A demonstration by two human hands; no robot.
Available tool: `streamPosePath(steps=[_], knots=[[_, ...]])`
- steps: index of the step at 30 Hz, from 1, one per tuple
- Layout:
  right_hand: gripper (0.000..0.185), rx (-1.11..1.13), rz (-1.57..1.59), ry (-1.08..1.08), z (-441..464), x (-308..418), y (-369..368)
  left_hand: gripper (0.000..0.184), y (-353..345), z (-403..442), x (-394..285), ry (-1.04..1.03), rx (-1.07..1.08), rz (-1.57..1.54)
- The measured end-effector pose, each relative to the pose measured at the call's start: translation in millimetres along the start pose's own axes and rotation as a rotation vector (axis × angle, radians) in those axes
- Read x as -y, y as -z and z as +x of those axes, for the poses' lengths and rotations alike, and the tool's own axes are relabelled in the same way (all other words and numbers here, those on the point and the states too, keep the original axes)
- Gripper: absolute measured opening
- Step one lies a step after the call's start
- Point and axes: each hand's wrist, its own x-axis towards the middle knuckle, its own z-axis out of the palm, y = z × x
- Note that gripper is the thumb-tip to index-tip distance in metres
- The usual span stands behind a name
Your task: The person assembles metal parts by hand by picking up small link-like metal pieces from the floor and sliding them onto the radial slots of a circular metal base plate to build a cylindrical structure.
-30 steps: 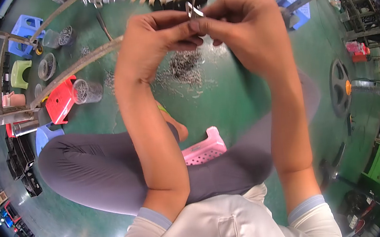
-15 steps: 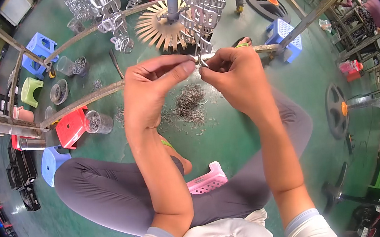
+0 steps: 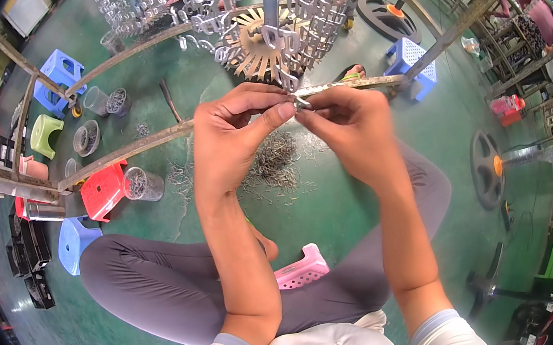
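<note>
Just below a hanging strand of silvery metal parts (image 3: 288, 79), my two hands meet fingertip to fingertip. My right hand (image 3: 356, 122) pinches a small curved metal piece (image 3: 301, 103) between thumb and forefinger. My left hand (image 3: 227, 130) is closed in a pinch against the same spot, its thumb touching the piece's left side; whether it also grips a thin wire hook there is hidden. A loose pile of thin metal hooks (image 3: 275, 162) lies on the green floor beneath my hands.
A wooden rail frame (image 3: 143, 143) crosses in front of me. Plastic tubs of metal pieces (image 3: 143, 184) and a red stool (image 3: 104, 190) stand left. A pink stool (image 3: 304, 268) sits between my legs. A blue stool (image 3: 412, 65) and a fan (image 3: 487, 169) are right.
My hands have come closer together, now touching at the metal piece, and sit slightly lower in view. The hanging strands have shifted, one now hanging in front of the pole.
</note>
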Motion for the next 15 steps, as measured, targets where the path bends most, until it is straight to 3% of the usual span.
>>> streamPosePath(steps=[3,15], knots=[[0.016,-0.076,0.09,-0.014,-5.1,3.0,1.9,0.014,-0.9,-1.4,-2.4,0.028,-0.051,0.035],[0.019,-0.048,-0.084,0.033,-5.4,15.3,-1.4,0.013,-20.9,-3.4,-9.8,-0.037,-0.129,0.132]])
